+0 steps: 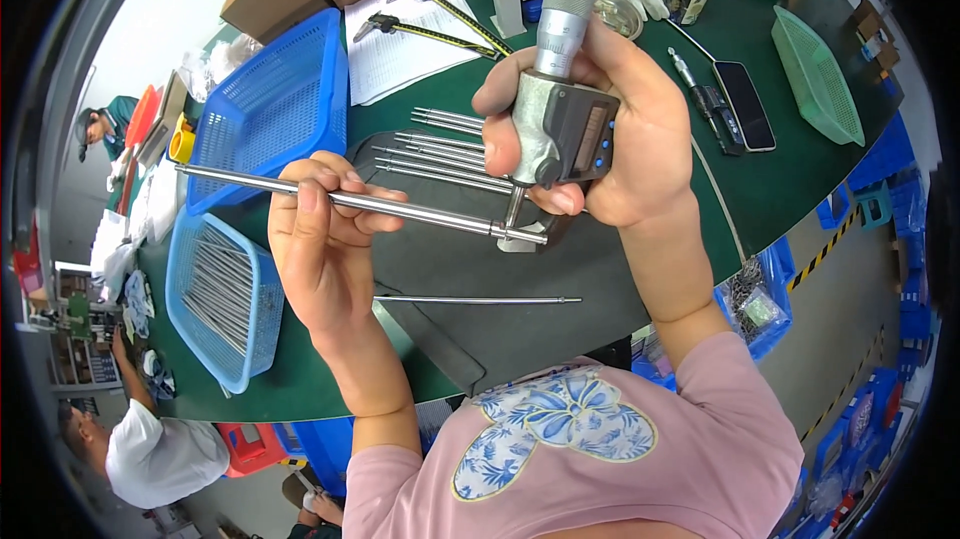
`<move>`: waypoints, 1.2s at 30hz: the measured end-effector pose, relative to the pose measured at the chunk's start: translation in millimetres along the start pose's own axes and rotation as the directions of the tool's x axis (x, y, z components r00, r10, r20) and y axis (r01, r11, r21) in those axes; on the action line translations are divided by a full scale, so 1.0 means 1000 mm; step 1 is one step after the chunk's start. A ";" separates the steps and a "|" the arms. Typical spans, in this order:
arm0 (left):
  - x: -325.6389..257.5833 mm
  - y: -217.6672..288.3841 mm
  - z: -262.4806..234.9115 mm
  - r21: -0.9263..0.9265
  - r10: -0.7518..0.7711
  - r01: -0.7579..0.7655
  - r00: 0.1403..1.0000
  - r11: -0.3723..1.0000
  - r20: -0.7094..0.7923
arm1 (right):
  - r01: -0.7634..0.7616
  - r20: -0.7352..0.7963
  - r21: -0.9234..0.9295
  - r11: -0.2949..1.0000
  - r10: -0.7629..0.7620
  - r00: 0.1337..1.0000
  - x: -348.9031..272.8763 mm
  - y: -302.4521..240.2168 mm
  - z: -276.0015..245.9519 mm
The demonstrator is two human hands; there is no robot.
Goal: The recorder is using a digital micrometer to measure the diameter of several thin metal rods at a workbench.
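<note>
My left hand pinches a long, shiny metal shaft between thumb and fingers, tilted down to the right. The fingers of my right hand wrap round a digital micrometer, its thimble pointing up and its small display facing right. Near its right end, the shaft sits at the micrometer's measuring jaws; whether both faces touch it I cannot tell. Below my hands a single thin rod lies on the dark grey mat. Several similar rods lie side by side behind the shaft.
A light blue basket of rods stands left, a larger blue basket behind it. Two calipers lie on paper sheets. A second micrometer, a phone and a green basket lie right. Co-workers are at left.
</note>
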State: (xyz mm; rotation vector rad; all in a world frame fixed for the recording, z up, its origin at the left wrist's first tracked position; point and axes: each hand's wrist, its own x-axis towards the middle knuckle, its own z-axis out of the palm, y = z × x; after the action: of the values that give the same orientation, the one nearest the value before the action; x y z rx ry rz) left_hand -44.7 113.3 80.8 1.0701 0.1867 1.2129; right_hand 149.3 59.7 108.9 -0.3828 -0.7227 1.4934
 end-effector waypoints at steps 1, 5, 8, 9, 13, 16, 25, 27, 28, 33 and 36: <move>0.000 0.000 0.000 -0.005 -0.002 0.001 1.000 1.000 -0.003 | -0.001 -0.011 0.026 1.000 0.001 1.000 0.000 0.000 0.000; 0.000 -0.001 0.000 -0.017 -0.003 0.003 1.000 1.000 0.001 | -0.011 0.043 -0.053 0.999 0.013 0.999 0.001 -0.001 -0.005; 0.000 -0.001 0.000 -0.032 -0.005 0.005 1.000 0.999 0.019 | -0.024 0.073 -0.056 0.998 0.028 0.997 0.001 0.000 -0.006; 0.000 -0.001 0.000 -0.031 -0.007 0.008 1.000 0.999 0.021 | -0.019 0.087 -0.022 1.000 0.021 0.996 0.002 0.002 -0.006; 0.001 -0.001 0.000 -0.031 -0.013 0.014 1.000 0.999 0.021 | -0.005 0.080 0.003 1.000 0.004 0.997 0.001 0.000 -0.003; 0.000 -0.001 0.000 -0.027 -0.016 0.016 1.000 0.999 0.015 | 0.007 0.091 -0.033 0.999 -0.004 0.996 0.001 0.000 -0.003; 0.000 0.001 0.002 -0.042 -0.017 0.017 1.000 0.999 0.014 | -0.002 0.021 -0.039 0.999 0.003 1.000 -0.002 -0.002 0.003; -0.001 0.001 -0.001 -0.051 -0.014 0.015 1.000 0.999 0.016 | -0.016 -0.039 -0.051 0.999 0.015 0.999 -0.001 -0.001 0.005; -0.001 0.001 -0.001 -0.056 -0.008 0.009 1.000 0.998 0.017 | -0.011 -0.044 -0.035 0.999 0.009 0.999 -0.001 -0.001 0.006; 0.000 0.000 0.000 -0.064 -0.007 0.008 1.000 0.998 0.022 | -0.012 -0.036 -0.014 1.000 0.011 0.999 0.000 -0.002 0.006; 0.001 0.000 -0.001 -0.069 -0.006 0.008 1.000 0.998 0.027 | -0.015 -0.035 -0.009 1.000 0.015 0.999 0.000 -0.001 0.005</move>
State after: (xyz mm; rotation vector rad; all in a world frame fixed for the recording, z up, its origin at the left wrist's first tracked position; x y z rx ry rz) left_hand -44.8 114.4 80.3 1.0240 0.1267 1.1898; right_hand 146.9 58.4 113.4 -0.4211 -0.7004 1.4946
